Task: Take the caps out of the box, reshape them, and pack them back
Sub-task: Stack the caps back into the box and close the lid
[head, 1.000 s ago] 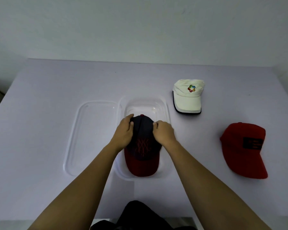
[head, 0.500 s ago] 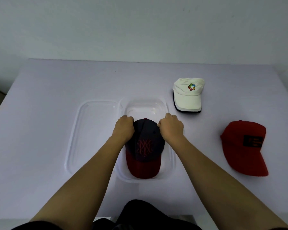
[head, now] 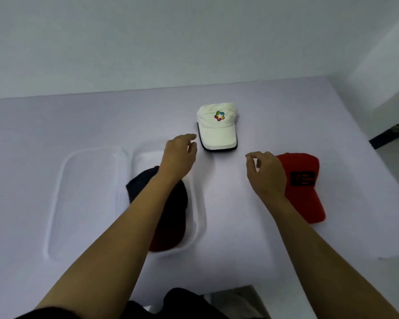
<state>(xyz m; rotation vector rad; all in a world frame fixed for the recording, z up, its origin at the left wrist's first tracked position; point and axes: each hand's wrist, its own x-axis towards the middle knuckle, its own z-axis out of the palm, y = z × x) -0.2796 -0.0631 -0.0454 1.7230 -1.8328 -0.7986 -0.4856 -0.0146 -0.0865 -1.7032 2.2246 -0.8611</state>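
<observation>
The dark navy fabric cap with a red brim (head: 145,185) is lying in the clear plastic box (head: 199,203) under the left forearm, its long axis running along the box and its brim pointing back at the person. The left hand (head: 179,157) is hovering over the box's far end, fingers loose and holding nothing. The right hand (head: 266,173) is hanging above the pale bench (head: 78,123), fingers lightly curled and empty. Just beyond the left fingertips a white cap with a multicoloured logo (head: 217,127) is sitting; a red cap with a dark patch (head: 302,187) is lying behind the right hand, and the clear lid (head: 85,199) is resting left of the box.
</observation>
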